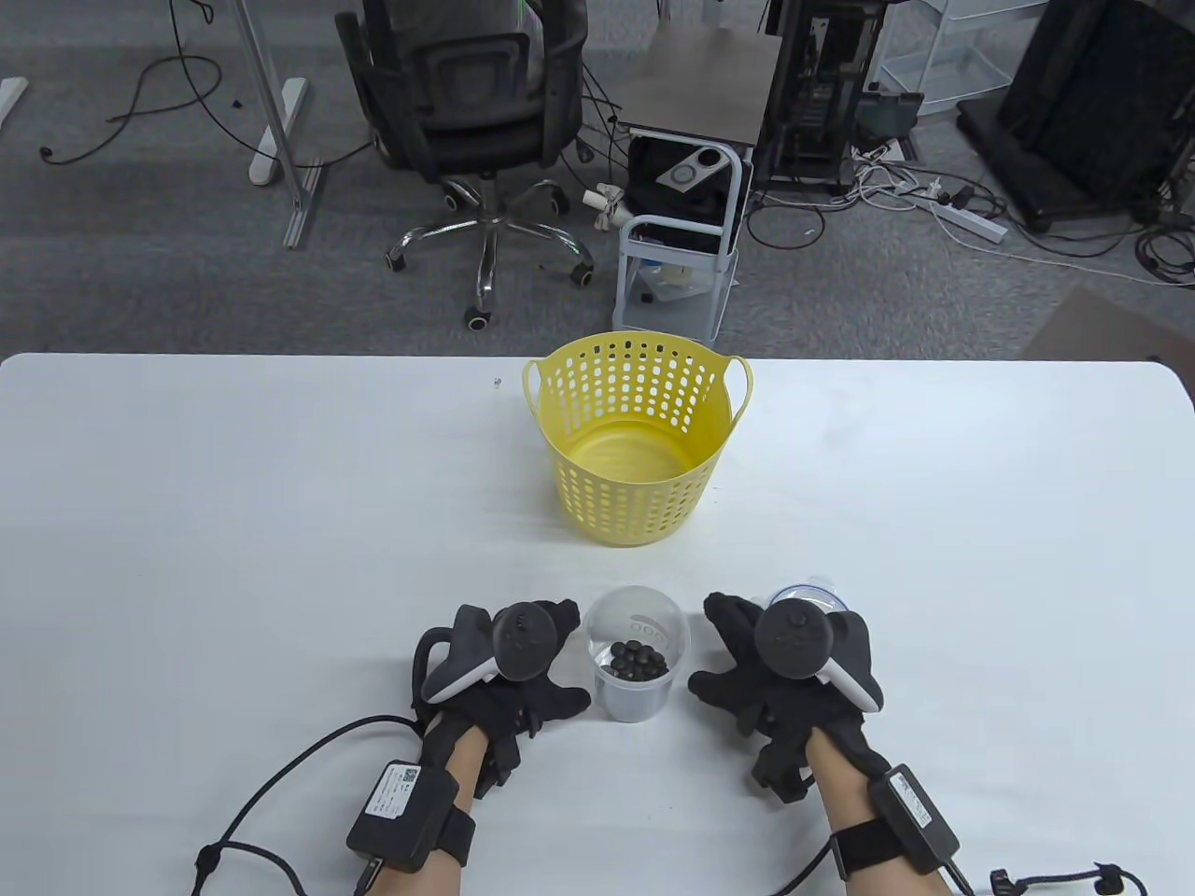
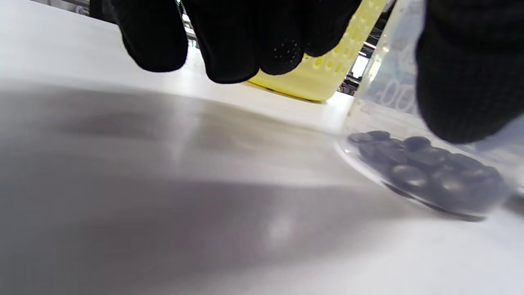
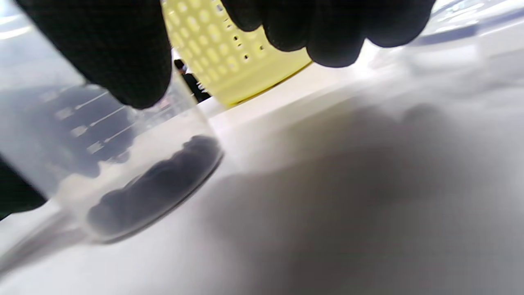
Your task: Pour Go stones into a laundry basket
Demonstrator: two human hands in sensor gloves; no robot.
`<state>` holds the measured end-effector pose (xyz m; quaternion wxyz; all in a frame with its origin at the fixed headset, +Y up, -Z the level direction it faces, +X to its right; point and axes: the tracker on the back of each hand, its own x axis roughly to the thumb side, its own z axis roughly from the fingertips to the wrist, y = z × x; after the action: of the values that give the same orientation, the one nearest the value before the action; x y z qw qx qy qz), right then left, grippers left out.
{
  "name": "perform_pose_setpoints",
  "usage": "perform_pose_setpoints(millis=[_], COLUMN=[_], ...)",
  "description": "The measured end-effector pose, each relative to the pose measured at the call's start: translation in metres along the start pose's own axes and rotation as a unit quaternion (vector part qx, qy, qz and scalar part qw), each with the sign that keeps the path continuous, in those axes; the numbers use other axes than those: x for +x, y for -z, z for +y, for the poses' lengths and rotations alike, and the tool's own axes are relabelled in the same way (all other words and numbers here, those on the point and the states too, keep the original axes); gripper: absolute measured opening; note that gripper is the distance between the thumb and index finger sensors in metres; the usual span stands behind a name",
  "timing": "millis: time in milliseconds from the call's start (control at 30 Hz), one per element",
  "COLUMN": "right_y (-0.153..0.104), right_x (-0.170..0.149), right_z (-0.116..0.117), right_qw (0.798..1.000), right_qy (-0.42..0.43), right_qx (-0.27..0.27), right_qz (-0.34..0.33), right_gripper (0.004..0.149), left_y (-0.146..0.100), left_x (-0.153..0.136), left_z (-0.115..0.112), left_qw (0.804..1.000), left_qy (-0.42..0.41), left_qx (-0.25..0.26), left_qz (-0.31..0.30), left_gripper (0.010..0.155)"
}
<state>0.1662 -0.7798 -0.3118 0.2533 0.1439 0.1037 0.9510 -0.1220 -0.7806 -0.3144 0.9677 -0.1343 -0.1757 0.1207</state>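
Note:
A clear plastic cup [image 1: 637, 667] stands upright near the table's front edge, with several black Go stones [image 1: 637, 661] in its bottom. The yellow perforated laundry basket [image 1: 635, 439] stands upright behind it, nothing inside. My left hand [image 1: 571, 658] rests on the table just left of the cup, and my right hand [image 1: 711, 649] just right of it, both with fingers spread. In the left wrist view my thumb [image 2: 466, 69] overlaps the cup [image 2: 385, 94] and stones [image 2: 425, 168]. In the right wrist view my thumb [image 3: 102, 49] overlaps the cup [image 3: 82, 143]. I cannot tell whether either thumb touches it.
A clear round lid [image 1: 810, 592] lies on the table just behind my right hand. A tiny object [image 1: 496, 382] lies left of the basket. An office chair [image 1: 476, 121] and a small cart [image 1: 681, 233] stand on the floor beyond the far table edge.

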Motion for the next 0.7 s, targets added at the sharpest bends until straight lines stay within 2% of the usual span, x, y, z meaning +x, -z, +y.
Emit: perform_pose_setpoints(millis=[333,700], right_y=[0.002,-0.002], right_x=[0.02,0.024], right_z=[0.018,0.01], right_qw=[0.997,0.993], right_qy=[0.035,0.087], right_qx=[0.023,0.004], right_qz=[-0.058,-0.079], right_gripper=[0.098,0.098], left_y=[0.002,-0.001], left_x=[0.016,0.018], left_z=[-0.006,0.0], left_qw=[0.999,0.996], left_qy=[-0.015,-0.054], left_qx=[0.006,0.046], left_qz=[-0.043,-0.062], left_gripper=[0.113,0.115])
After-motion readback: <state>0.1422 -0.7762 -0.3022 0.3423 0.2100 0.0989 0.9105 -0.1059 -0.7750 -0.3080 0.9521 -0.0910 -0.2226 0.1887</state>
